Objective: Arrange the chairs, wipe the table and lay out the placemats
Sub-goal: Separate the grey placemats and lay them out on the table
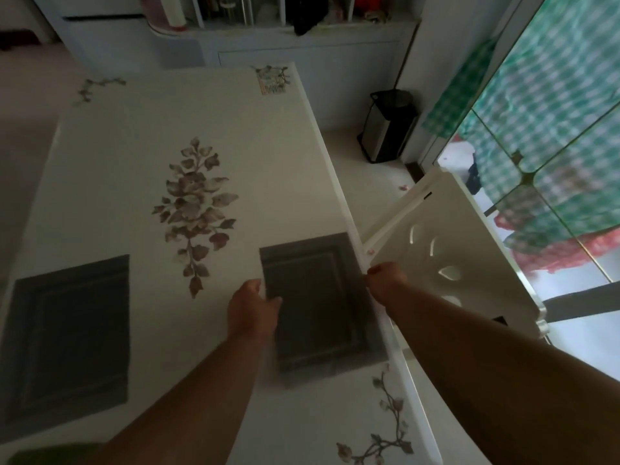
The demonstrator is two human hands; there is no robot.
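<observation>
White and printed with leaf sprays, the desk (141, 156) carries 2 dark placemats. Both hands pinch the right placemat (318, 303): left hand (252, 308) on its left edge, right hand (385, 280) at the desk's rim. Another placemat (67, 340) lies left. Beyond, a white chair (469, 256) stands tilted beside the desk.

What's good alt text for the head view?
A person's left hand and right hand grip the side edges of a dark placemat on a white leaf-printed table. A second placemat lies to the left; a white chair stands on the right.
</observation>
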